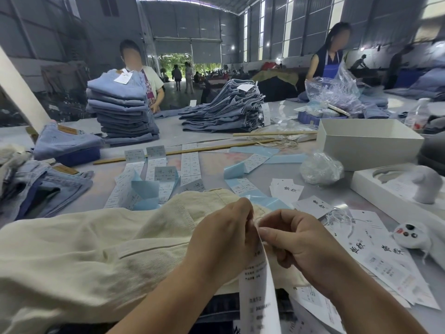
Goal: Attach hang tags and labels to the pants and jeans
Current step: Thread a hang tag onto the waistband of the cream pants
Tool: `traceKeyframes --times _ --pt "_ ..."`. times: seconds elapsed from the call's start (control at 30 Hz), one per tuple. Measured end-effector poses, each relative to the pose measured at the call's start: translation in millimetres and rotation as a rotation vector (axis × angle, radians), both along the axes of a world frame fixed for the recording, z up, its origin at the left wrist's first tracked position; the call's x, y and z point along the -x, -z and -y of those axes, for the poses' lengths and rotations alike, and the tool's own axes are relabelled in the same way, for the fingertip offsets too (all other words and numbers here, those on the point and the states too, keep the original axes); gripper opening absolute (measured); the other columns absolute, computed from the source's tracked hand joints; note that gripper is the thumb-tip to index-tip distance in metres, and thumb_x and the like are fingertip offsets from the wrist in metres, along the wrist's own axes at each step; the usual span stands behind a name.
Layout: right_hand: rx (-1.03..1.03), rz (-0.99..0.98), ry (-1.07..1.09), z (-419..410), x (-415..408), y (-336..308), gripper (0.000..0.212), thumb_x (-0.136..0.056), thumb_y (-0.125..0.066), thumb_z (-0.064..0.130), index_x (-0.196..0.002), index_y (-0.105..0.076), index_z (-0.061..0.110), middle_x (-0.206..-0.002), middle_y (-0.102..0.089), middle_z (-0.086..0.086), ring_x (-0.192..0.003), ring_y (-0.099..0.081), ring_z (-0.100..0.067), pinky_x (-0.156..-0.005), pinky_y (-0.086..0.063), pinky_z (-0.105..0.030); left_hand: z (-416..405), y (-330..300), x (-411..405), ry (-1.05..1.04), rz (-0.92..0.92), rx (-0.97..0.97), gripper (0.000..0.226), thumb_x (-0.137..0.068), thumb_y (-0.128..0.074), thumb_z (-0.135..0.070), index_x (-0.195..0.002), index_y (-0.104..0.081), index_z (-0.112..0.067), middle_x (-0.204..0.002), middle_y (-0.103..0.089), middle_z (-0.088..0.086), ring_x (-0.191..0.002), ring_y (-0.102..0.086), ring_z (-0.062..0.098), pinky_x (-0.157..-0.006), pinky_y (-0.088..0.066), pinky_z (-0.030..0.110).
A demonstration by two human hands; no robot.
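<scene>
both our hands pinch a printed label strip [258, 280] over the cream pants [96, 242]

left hand [224, 239] and right hand [301, 244] curl fingers on the strip's top — right of the pants lie hang tags [286, 190]; beyond those, a white box [368, 143], contents unseen.

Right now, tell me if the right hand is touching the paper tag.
Touching: the head view shows the right hand pinching the paper tag at its top edge.

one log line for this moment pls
left hand: pinching hang tag | right hand: pinching tag top | cream pants: flat on table | tag not yet attached
</scene>
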State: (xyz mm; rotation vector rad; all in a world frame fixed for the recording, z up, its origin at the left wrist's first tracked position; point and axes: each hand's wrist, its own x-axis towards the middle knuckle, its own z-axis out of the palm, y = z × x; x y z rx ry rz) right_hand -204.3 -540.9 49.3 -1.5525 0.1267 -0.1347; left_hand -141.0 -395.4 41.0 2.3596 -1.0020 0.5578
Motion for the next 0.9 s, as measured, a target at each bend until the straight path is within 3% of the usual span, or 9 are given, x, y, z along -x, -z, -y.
traceKeyframes --times 0.27,0.37,0.47,0.6,0.67,0.73,0.9 --pt "-0.142 0.049 0.11 12 0 -3 0.017 -0.087 -0.059 -0.008 -0.079 -0.068 0.003 -0.057 -0.049 -0.011 -0.045 -0.037 -0.016 -0.041 -0.03 -0.024 0 1 -1 -0.024 -0.01 0.015 0.011 -0.093 -0.047 -0.031 -0.084 -0.042 -0.029 -0.072 -0.055 -0.011 -0.06 -0.052 0.01 -0.052 -0.047 0.029" --pt "-0.19 0.132 0.185 18 1 -11 0.018 -0.087 -0.06 -0.006 -0.081 -0.069 0.009 -0.063 -0.056 -0.01 -0.045 -0.04 -0.014 -0.04 -0.031 -0.023 0 1 -1 -0.015 -0.021 0.043 0.013 -0.092 -0.05 -0.029 -0.083 -0.041 -0.029 -0.07 -0.053 -0.012 -0.059 -0.05 0.009 -0.047 -0.037 0.021" --pt "-0.111 0.231 0.222 19 6 -18 0.007 -0.081 -0.07 0.009 -0.086 -0.068 0.014 -0.066 -0.062 -0.008 -0.048 -0.044 -0.015 -0.041 -0.039 -0.022 -1 -1 -2 -0.001 -0.083 0.099 0.01 -0.092 -0.051 -0.029 -0.084 -0.044 -0.029 -0.07 -0.053 -0.013 -0.061 -0.049 0.009 -0.048 -0.03 0.017" --pt "0.059 0.318 0.215 14 12 -25 0.015 -0.066 -0.073 0.032 -0.075 -0.07 0.021 -0.064 -0.066 -0.005 -0.049 -0.05 -0.014 -0.047 -0.044 -0.025 -5 -3 -3 0.064 -0.233 0.23 0.007 -0.089 -0.05 -0.031 -0.082 -0.05 -0.032 -0.07 -0.057 -0.021 -0.06 -0.049 0.004 -0.049 -0.035 0.016" --pt "0.198 0.354 0.228 10 12 -26 0.007 -0.072 -0.075 0.028 -0.077 -0.072 0.025 -0.065 -0.069 -0.002 -0.049 -0.056 -0.008 -0.047 -0.046 -0.019 -7 -4 -5 0.113 -0.344 0.311 0.008 -0.09 -0.053 -0.03 -0.082 -0.053 -0.034 -0.075 -0.059 -0.024 -0.059 -0.049 0.002 -0.052 -0.038 0.017" --pt "0.305 0.35 0.226 8 10 -23 0.013 -0.08 -0.075 0.02 -0.082 -0.074 0.033 -0.07 -0.073 0.003 -0.057 -0.065 -0.01 -0.05 -0.048 -0.019 -9 -5 -6 0.158 -0.426 0.389 0.008 -0.089 -0.055 -0.03 -0.083 -0.056 -0.034 -0.076 -0.063 -0.016 -0.058 -0.048 0.002 -0.054 -0.04 0.02" --pt "0.286 0.299 0.069 5 8 -19 0.031 -0.088 -0.066 0.004 -0.085 -0.076 0.033 -0.08 -0.076 0.001 -0.077 -0.072 -0.011 -0.06 -0.05 -0.014 -10 -6 -8 0.248 -0.517 0.457 0.01 -0.091 -0.057 -0.027 -0.087 -0.058 -0.037 -0.08 -0.066 -0.011 -0.06 -0.052 0.001 -0.056 -0.043 0.017"
